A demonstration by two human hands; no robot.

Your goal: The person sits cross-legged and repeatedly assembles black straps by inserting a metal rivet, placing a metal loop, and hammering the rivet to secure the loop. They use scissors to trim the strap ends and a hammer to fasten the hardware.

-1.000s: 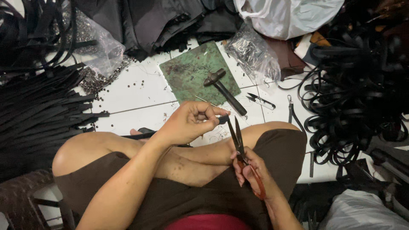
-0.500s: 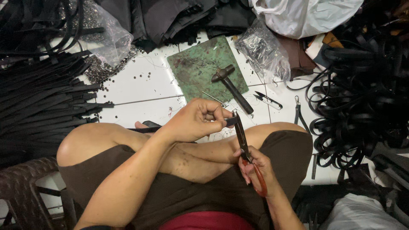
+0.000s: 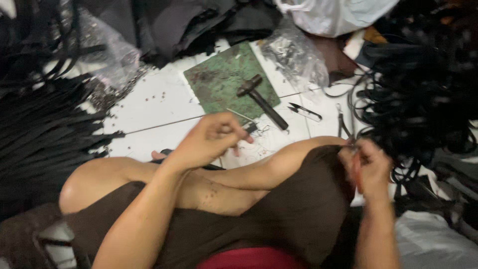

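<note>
Seated floor work, both hands raised over the knees.
Left hand [image 3: 211,139] grip pinches a small dark piece [image 3: 249,128] for close handling; right hand [image 3: 371,167], at 3 o'clock, closes round a red-handled tool [image 3: 356,172]; hammer [image 3: 261,101] rests at 12 on the green mat [image 3: 219,82].

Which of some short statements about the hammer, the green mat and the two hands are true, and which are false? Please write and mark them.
1. The hammer lies partly on the green mat. True.
2. The left hand holds the hammer. False: the hammer lies on the floor, apart from both hands; the left hand pinches a small thin thing, too blurred to name.
3. The right hand is beside the right knee, close to the pile of black straps. True.
4. The small snips lie on the green mat. False: they lie on the white floor tiles, right of the hammer's handle.
5. A clear plastic bag lies beyond the mat. True.
</note>
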